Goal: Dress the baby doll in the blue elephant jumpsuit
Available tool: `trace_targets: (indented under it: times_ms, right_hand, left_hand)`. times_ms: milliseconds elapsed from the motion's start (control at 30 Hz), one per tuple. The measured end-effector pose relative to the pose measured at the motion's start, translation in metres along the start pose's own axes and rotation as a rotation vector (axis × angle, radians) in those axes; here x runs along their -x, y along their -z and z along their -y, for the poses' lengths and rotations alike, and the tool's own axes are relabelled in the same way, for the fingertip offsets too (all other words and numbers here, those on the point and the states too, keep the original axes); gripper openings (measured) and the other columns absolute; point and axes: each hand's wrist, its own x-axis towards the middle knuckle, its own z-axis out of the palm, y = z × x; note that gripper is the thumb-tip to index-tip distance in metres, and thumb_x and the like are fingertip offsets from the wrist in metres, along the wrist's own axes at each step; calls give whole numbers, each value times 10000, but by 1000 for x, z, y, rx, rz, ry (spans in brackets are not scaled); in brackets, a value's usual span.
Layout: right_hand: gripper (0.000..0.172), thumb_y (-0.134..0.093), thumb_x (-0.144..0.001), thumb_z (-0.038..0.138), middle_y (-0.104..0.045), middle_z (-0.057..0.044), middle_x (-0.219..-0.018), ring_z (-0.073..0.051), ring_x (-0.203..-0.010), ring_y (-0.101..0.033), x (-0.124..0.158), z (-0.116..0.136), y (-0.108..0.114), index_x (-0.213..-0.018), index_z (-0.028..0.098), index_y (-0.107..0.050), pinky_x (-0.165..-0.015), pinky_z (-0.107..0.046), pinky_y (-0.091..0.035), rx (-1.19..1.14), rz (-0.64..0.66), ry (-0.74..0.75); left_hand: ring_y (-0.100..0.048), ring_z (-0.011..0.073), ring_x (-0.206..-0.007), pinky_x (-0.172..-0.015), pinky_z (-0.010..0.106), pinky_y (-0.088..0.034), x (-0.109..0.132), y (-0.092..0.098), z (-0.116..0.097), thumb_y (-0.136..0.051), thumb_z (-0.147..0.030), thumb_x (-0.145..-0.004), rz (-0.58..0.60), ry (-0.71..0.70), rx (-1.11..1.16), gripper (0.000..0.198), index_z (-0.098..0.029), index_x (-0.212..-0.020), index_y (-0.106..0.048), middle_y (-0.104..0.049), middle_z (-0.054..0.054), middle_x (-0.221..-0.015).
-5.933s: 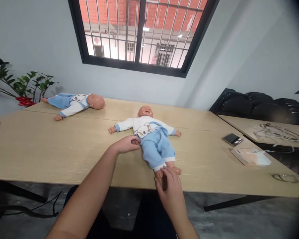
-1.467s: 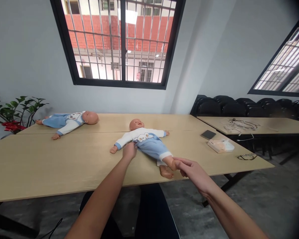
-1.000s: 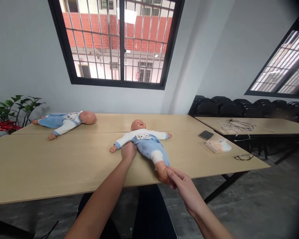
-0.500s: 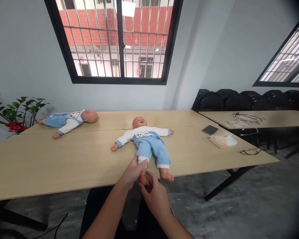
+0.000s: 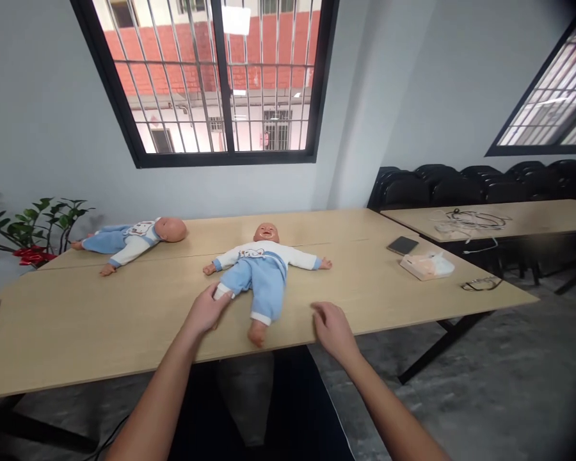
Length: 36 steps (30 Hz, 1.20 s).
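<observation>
A baby doll (image 5: 264,282) in a white top and light blue trousers lies on its back, head toward the wall and legs toward me. My left hand (image 5: 208,308) is closed around its lower leg on the left side, at the white cuff, and hides most of that foot. The doll's other leg rests with its bare foot (image 5: 257,333) near the table's front edge. To the right of the doll, my right hand (image 5: 333,325) hovers by the edge, apart from it, fingers loosely bent with nothing seen in them.
On the table (image 5: 125,320), a second doll (image 5: 132,241) lies at the back left near a potted plant (image 5: 43,224). To the right are a phone (image 5: 402,245), a tissue pack (image 5: 427,266) and glasses (image 5: 481,284). Cables (image 5: 475,219) lie on another table.
My right hand has let go of the doll's foot and moved right. My left hand has swung the held leg to the left, and the doll's lower body has shifted left with it.
</observation>
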Motion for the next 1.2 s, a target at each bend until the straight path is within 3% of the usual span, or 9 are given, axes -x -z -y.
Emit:
trace_targets:
  times_ms: [167,333,367,467,633,767,933,1200]
  right_hand:
    - [338,-502,-958,219,-724,-129,-1263,-265,-1183,-630,-52,19,-29,-1203,141,-721,-1072,-378,-429,25,201,30]
    - [337,-514,-995,364,-739,-76,-1272,-250,-1184,-654,-81,37,-47,-1213,214,-722,-1007,-342,-440,-42,227,13]
    - [350,-516,-999,415,-746,-74,-1258,-253,-1172,-661,-83,37,-49,-1203,219,-722,-990,-342,-443,-52,224,3]
    - [388,-550,-980,517,-758,-76,-1219,-258,-1135,-671,-81,37,-52,-1163,219,-717,-957,-338,-436,-52,195,-19]
    - [261,-515,-990,363,-774,-81,-1099,-243,-1002,-689,-82,39,-56,-1053,213,-719,-838,-317,-424,17,174,-81]
    - [284,-501,-1003,399,-774,-70,-1061,-236,-964,-689,-86,44,-57,-1022,214,-716,-799,-304,-422,5,189,-47]
    - [366,-465,-1027,498,-770,-57,-1053,-220,-953,-688,-87,48,-58,-1017,219,-702,-773,-287,-424,-43,181,-44]
    - [265,-471,-1012,323,-749,-124,-1060,-244,-950,-666,-90,46,-65,-991,188,-698,-777,-301,-402,3,157,-63]
  left_hand:
    - [-675,323,-1125,-915,422,-527,18,-5,-5,-549,-452,-961,-206,-122,-332,501,-168,-1373,-573,-697,178,-1292]
    - [-520,388,-1352,-1109,548,-429,63,-33,-18,-557,-359,-963,-536,-355,-562,450,-132,-1352,-558,-593,212,-1424]
    - [-537,376,-1331,-1109,543,-432,72,-40,-21,-556,-354,-969,-525,-405,-573,389,-150,-1299,-585,-614,196,-1394]
    - [-626,321,-1199,-1040,482,-494,93,-59,-26,-578,-384,-976,-340,-470,-533,318,-197,-1231,-608,-688,139,-1247]
    - [-641,333,-1187,-984,459,-517,93,-77,-31,-619,-376,-946,-210,-326,-481,443,-152,-1323,-560,-679,169,-1272]
    - [-652,385,-1144,-938,477,-504,86,-76,-33,-583,-397,-949,-130,-155,-479,563,-117,-1433,-514,-693,219,-1196]
    - [-640,423,-1119,-941,502,-478,85,-73,-35,-565,-436,-943,-91,-118,-397,654,-125,-1513,-487,-691,235,-1107]
    - [-637,411,-1139,-973,485,-464,89,-69,-42,-650,-442,-899,-35,-57,-182,629,-178,-1463,-567,-716,208,-1145]
